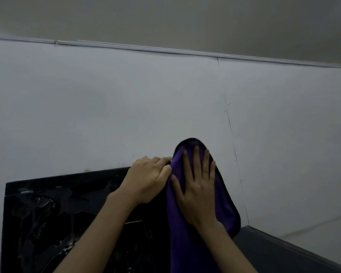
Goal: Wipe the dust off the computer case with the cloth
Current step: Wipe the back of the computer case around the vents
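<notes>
A black computer case (53, 211) with a glossy, reflective side panel fills the lower left. A purple cloth (226, 211) with a dark edge drapes over the case's right end. My right hand (198, 191) lies flat on the cloth with fingers spread and straight, pressing it against the case. My left hand (148, 178) is just left of the cloth at the case's top right corner, fingers curled over the top edge, fingertips touching the cloth's border.
A pale wall (126, 107) stands close behind the case, with a thin white conduit (165, 50) running across it near the ceiling. A dark grey desk surface (280, 253) stretches away at the lower right.
</notes>
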